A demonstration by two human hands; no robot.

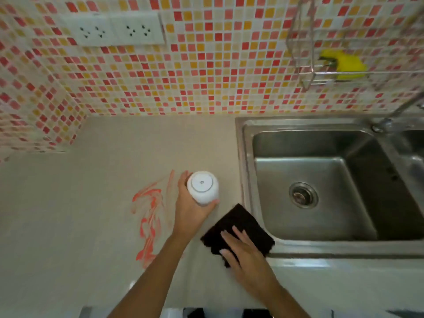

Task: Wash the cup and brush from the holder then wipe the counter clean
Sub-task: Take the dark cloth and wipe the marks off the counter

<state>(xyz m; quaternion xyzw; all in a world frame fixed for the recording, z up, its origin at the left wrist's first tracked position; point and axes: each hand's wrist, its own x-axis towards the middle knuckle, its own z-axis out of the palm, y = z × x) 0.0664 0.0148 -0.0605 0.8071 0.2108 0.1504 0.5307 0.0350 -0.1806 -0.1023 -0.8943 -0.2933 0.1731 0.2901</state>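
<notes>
A white cup point(202, 187) stands upside down, its base facing up, on the beige counter point(91, 226) just left of the sink. My left hand point(190, 207) is wrapped around its side. My right hand point(243, 251) lies flat with fingers spread on a dark folded cloth point(236, 223) at the counter's edge beside the sink rim. Orange-red smears point(149, 216) streak the counter left of the cup. No brush is in view.
A steel sink point(321, 184) with a drain fills the right side, its tap point(390, 118) at the back right. A wire rack point(344, 74) on the mosaic wall holds a yellow sponge point(346, 65). Wall sockets point(114, 31) sit at upper left.
</notes>
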